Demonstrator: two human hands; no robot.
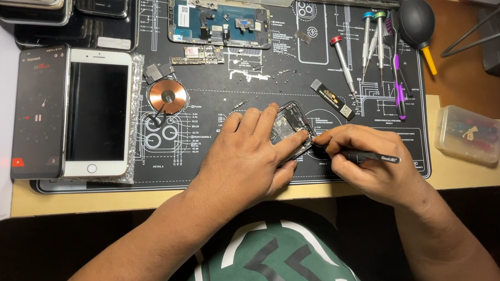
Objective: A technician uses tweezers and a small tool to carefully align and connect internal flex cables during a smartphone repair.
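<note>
White phone (97,111): lies face up, well to the left of the left hand, out of the way.
Copper coil (167,96): just above the left hand.
Left hand (246,160): presses flat on the phone frame (292,130), so it cannot slide.
Right hand (365,161): pinched shut on a black screwdriver (369,156), tip at the frame's edge.
Spare screwdrivers (372,40): above the right hand, within reach.

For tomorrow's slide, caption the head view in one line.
Left hand steadies a small phone frame while right hand works it with a screwdriver.
</note>
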